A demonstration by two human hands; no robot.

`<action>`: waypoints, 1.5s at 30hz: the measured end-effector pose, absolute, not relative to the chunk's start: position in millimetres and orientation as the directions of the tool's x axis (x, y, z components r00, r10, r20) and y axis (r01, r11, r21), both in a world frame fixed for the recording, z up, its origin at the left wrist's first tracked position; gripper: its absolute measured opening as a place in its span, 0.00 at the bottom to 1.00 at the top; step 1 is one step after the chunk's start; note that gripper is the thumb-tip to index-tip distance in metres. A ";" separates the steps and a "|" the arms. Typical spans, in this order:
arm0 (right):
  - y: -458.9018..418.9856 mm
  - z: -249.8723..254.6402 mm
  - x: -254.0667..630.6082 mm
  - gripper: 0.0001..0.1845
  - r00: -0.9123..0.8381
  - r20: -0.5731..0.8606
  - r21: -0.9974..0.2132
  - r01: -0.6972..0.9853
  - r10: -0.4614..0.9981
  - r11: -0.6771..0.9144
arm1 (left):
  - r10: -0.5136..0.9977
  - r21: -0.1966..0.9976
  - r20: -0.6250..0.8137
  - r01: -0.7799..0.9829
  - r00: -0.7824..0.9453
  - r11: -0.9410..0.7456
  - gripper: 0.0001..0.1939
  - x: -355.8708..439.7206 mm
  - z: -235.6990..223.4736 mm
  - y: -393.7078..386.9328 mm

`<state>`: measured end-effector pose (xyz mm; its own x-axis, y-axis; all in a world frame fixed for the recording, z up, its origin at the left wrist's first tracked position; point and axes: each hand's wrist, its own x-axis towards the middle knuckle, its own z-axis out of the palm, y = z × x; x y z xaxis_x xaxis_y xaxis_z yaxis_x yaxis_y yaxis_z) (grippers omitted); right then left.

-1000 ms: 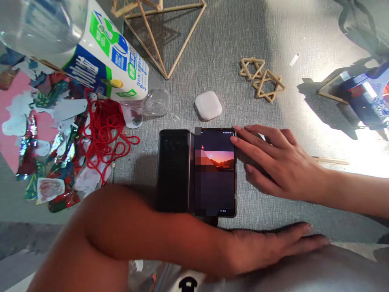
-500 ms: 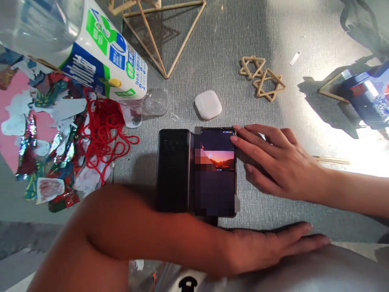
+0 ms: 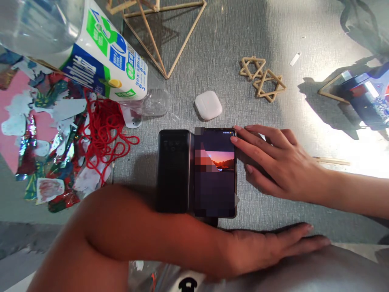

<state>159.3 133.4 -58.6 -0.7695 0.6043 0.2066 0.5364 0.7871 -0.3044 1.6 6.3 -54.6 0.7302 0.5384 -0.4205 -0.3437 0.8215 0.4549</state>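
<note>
A phone point(image 3: 215, 172) in an open black flip case point(image 3: 174, 170) lies flat on the grey table point(image 3: 212, 61), its screen lit with a sunset picture. My right hand point(image 3: 273, 162) rests flat beside it, fingers stretched out, fingertips touching the phone's right edge. My left arm crosses in front of the phone. My left hand point(image 3: 267, 247) lies flat near the table's front edge, fingers extended, holding nothing.
A white earbud case point(image 3: 208, 105) sits just behind the phone. Two wooden stick stars point(image 3: 261, 78) and a stick pyramid frame point(image 3: 158, 28) lie farther back. A plastic bottle point(image 3: 91, 44), red cord point(image 3: 105, 129) and foil cutouts point(image 3: 45, 134) crowd the left. A dark device point(image 3: 364, 97) is at right.
</note>
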 end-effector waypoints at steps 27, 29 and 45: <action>132.8 -59.6 159.6 0.37 -0.765 0.205 -0.324 0.535 0.610 0.780 | 0.007 -0.537 -0.446 -0.274 0.895 0.798 0.30 2.5 -52.6 9.4; 132.8 -59.3 159.4 0.36 -0.766 0.206 -0.322 0.534 0.609 0.782 | 0.020 -0.541 -0.433 -0.277 0.901 0.794 0.32 1.6 -52.5 7.0; 133.2 -58.2 159.4 0.39 -0.769 0.191 -0.331 0.535 0.611 0.777 | -0.021 -0.796 -0.195 -0.171 0.981 -0.580 0.45 -3.9 -55.2 2.9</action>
